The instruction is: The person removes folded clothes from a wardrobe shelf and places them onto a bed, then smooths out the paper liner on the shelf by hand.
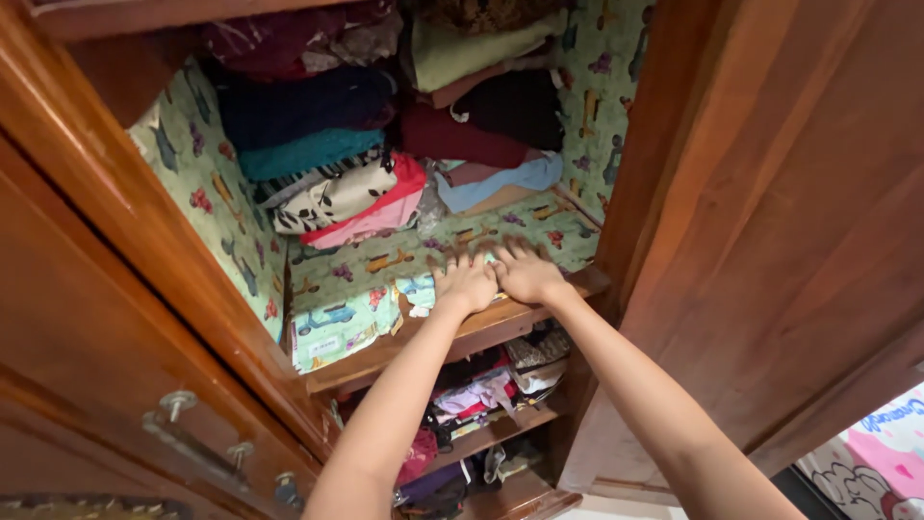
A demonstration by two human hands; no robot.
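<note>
Liner (375, 265), a patterned green sheet printed with small vehicles and animals, covered the upper shelf (481, 332) of a wooden wardrobe (770, 241) and continued up its inner side walls. The wardrobe stood open, its left door (106, 318) swung outward and fitted with a metal handle (192, 433). Its right side panel filled much of the view.

Folded clothes (385, 125) were stacked in piles at the back of the same shelf, in dark blue, teal, maroon, green and pink, with one black-and-white patterned piece. The front part of the liner lay bare. At the shelf's front left, a corner of the liner overhung the wooden edge.

A lower shelf (496, 429) held more garments, loosely heaped in mixed colours.

Both arms reached up and into the wardrobe. The left hand (467, 281) lay flat, palm down, fingers spread, on the liner near the shelf's front edge; it grasped nothing. The right hand (527, 273) lay just beside it, touching or almost touching, likewise flat and spread on the liner, grasping nothing. Motion blur obscured the fingertips of both.
</note>
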